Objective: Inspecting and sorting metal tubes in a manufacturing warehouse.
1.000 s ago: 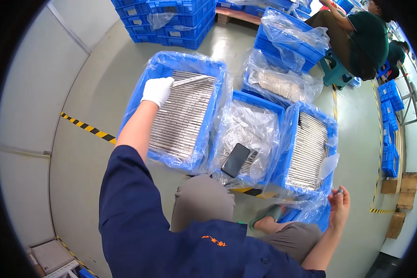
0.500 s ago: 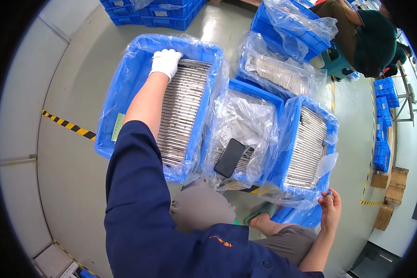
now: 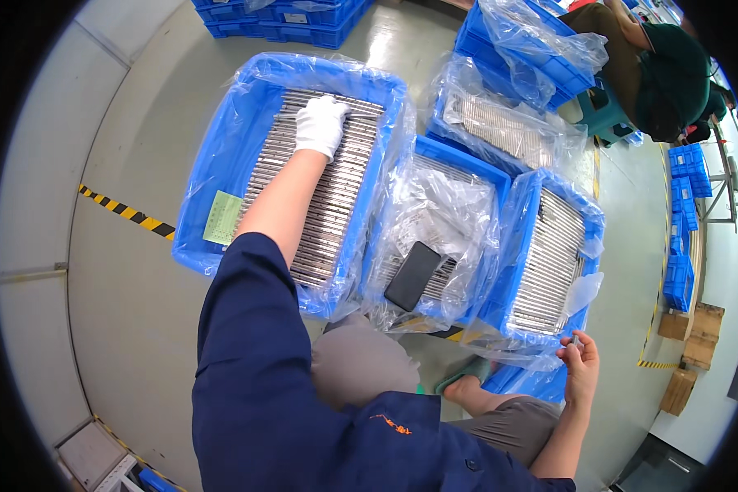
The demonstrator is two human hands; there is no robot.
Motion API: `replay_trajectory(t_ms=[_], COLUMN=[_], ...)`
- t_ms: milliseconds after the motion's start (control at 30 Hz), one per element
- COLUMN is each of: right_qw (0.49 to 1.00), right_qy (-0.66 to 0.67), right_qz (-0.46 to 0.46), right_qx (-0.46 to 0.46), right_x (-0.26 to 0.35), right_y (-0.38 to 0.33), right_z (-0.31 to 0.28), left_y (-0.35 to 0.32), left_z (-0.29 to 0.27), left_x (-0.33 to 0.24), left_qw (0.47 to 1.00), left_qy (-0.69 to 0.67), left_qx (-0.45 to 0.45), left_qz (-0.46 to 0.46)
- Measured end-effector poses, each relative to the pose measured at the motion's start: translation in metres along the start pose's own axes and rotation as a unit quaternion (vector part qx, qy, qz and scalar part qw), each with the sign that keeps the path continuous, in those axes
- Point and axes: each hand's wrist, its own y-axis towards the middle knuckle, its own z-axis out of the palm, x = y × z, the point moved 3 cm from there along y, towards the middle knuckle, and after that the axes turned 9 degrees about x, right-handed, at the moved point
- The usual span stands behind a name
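Note:
My left hand (image 3: 321, 126), in a white glove, rests on a layer of shiny metal rods (image 3: 324, 197) in the large blue bin at the left. Its fingers bend down toward the rods and the tips are hidden, so a hold on a rod cannot be made out. My right hand (image 3: 580, 365) is bare and raised at the right, below the corner of another rod bin. Thumb and fingers pinch a small grey piece (image 3: 576, 339), too small to name. A pale green paper card (image 3: 222, 218) lies inside the left bin, beside the rods.
A black phone (image 3: 412, 276) lies on plastic film in the middle bin (image 3: 459, 154). Film-lined bins of rods stand at the right (image 3: 545, 275) and behind (image 3: 508, 135). Blue bins (image 3: 303, 18) are stacked at the back left. A seated person (image 3: 668, 78) is at the far right.
My left hand has moved right and slightly nearer, from the far left end of the rods to over them. The right hand stays almost in place, still pinching the small piece.

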Motion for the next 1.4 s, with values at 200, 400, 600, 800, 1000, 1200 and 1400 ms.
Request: replay_trajectory(t_ms=[200,400,600,800,1000,1200,1400], right_qw=[0.999,0.999,0.999,0.999,0.998,0.996,0.997], right_qy=[-0.015,-0.001,-0.005,-0.009,-0.009,-0.07,0.006], right_qz=[0.025,0.029,0.034,0.049,0.054,0.051,0.016], right_qx=[0.019,0.022,0.02,0.009,0.009,-0.023,0.073], right_x=[-0.006,-0.001,-0.002,-0.006,-0.009,-0.003,0.009], right_y=[0.0,-0.001,0.001,0.001,-0.001,-0.003,-0.01], right_z=[0.003,0.011,0.008,0.006,0.013,0.009,0.04], left_y=[0.026,0.03,0.023,0.023,0.021,0.027,-0.006], left_z=[0.011,0.013,-0.005,0.003,0.017,0.008,-0.012], left_x=[-0.014,-0.02,0.011,0.094,0.111,0.088,0.11], left_qw=[0.997,0.996,0.971,0.919,0.907,0.92,0.953], left_qy=[-0.015,-0.011,-0.069,-0.218,-0.287,-0.266,-0.182], left_qx=[0.021,-0.086,-0.197,0.098,0.095,0.124,0.109], left_qz=[0.072,0.006,-0.112,-0.313,-0.293,-0.26,-0.218])
